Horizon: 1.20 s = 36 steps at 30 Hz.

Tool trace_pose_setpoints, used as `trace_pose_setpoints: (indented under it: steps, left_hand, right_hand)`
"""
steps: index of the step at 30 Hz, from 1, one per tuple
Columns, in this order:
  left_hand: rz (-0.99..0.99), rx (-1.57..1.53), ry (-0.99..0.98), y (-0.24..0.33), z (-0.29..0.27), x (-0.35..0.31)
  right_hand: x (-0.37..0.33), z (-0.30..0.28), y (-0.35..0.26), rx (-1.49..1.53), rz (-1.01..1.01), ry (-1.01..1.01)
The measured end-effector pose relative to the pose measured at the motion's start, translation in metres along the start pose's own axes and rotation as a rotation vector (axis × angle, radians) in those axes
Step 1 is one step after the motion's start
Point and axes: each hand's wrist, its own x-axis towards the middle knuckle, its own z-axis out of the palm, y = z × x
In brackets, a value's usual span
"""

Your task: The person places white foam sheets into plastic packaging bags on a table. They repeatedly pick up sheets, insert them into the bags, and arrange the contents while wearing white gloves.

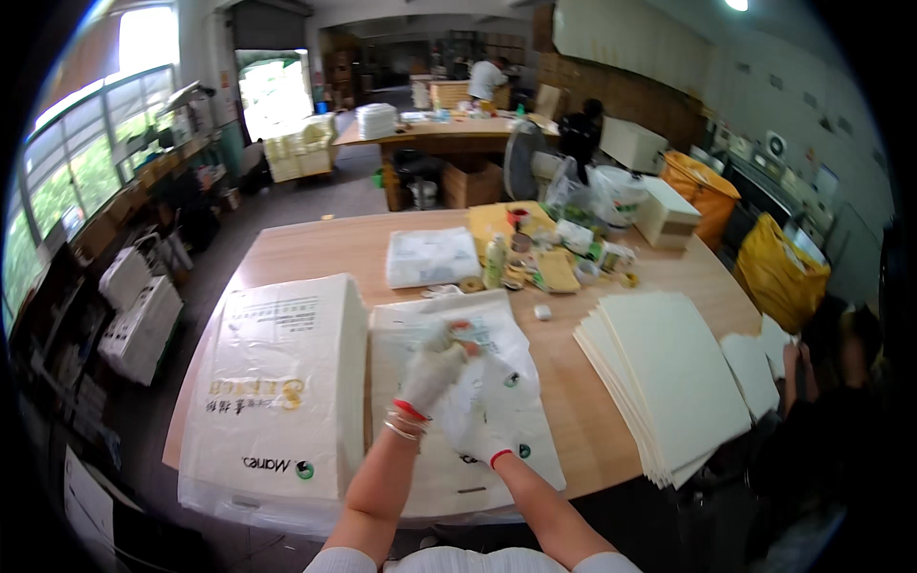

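A white printed plastic bag (521, 411) lies flat on the table in front of me. Over its upper half is my left hand (435, 372), in a white glove with bare fingertips. Its fingers are bent and closed, but blur hides what is between them. My right hand (485, 437), in a white glove with a red cuff, rests low on the same bag. The white glove merges with the plastic, so its fingers cannot be made out. Just left of the bag, a thick stack of similar printed bags (277, 382) sits near the table's left side.
Pale sheets (669, 372) are stacked on the right. Behind the bag lie a folded white plastic pack (432, 258), a green bottle (494, 261), a tape roll (471, 284) and small clutter. A person (836, 420) is at the right edge; others work farther back. Yellow sacks (778, 267) stand beyond.
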Motion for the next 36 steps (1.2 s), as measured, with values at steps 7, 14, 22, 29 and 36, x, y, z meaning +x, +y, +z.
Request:
trace_pose_setpoints:
  steps: [7,14,22,29,36]
  left_hand:
    - [0.288,0.444,0.069,-0.038,0.007,0.0]
    - [0.691,0.618,0.489,-0.006,0.023,-0.081]
    - [0.837,0.545,-0.138,0.016,0.109,-0.147]
    - [-0.493,-0.737,-0.822,-0.092,0.242,-0.14]
    - [-0.63,-0.586,-0.777,-0.084,0.192,-0.134]
  right_hand:
    - [-0.085,-0.076,0.053,0.746,-0.27,-0.151]
    - [-0.2,-0.196,0.262,-0.603,0.225,0.144]
    - [-0.193,-0.223,0.368,0.223,0.341,0.048]
    - [-0.194,-0.247,0.242,0.189,0.052,0.327]
    - [-0.295,-0.211,0.266,1.066,0.52,-0.033]
